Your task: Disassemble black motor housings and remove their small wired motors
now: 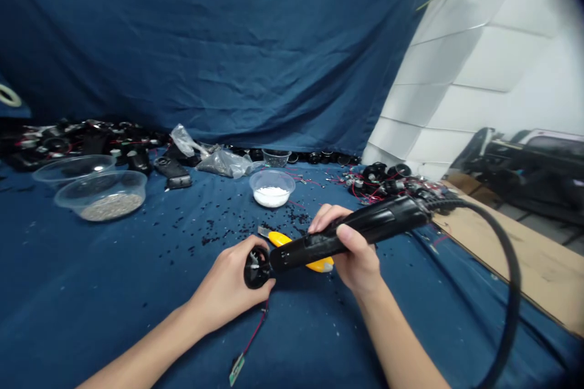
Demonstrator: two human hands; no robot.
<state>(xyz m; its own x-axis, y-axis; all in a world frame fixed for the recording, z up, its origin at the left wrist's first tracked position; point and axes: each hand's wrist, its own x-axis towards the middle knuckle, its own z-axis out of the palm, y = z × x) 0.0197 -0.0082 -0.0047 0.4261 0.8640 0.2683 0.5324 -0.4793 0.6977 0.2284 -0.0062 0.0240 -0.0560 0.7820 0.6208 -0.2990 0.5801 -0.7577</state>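
A black plastic handle (pixel 365 228) is being held across the body, right over a yellow-handled utility knife (pixel 279 239). Its long axis is angled up and away from the left hand (pixel 225 295), whose fingers are curled round the wide round end, toward the right hand (pixel 351 255), whose fingers are clamped round the shaft.

The cloth (pixel 114 322) is deep blue, speckled with black crumbs. The handle (pixel 365 228) is glossy black, the utility knife (pixel 279 239) bright yellow

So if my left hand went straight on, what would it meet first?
Probably the long black plastic handle in your right hand, just past the round black piece it grips; depth is unclear.
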